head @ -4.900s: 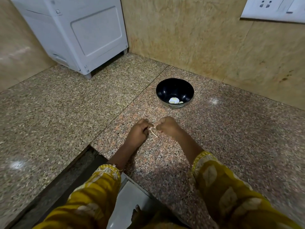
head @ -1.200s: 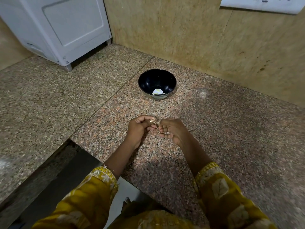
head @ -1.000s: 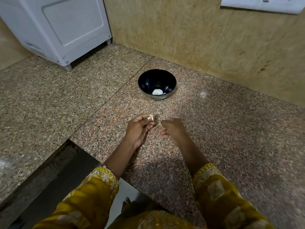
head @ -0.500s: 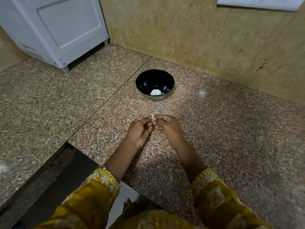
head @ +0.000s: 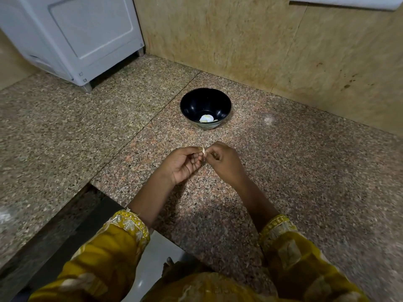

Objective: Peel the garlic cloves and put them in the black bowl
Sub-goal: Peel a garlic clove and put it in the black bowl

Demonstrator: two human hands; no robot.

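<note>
A small pale garlic clove [head: 203, 150] is pinched at the fingertips of my left hand [head: 184, 164], just above the granite counter. The thumb and fingertips of my right hand [head: 224, 163] meet the same clove from the right and pinch at it. Both hands hover close together in the middle of the view. Beyond them stands the black bowl [head: 205, 101], upright, with a few peeled white cloves [head: 206, 118] at its bottom.
The speckled granite counter [head: 305, 171] runs to a beige stone wall [head: 250, 40] behind the bowl. A white appliance [head: 72, 35] stands at the back left. The counter's edge drops to a dark gap [head: 72, 214] at the lower left.
A second ago my hands were apart, the clove in my left fingers alone. My right hand has since come back to the clove and pinches it.
</note>
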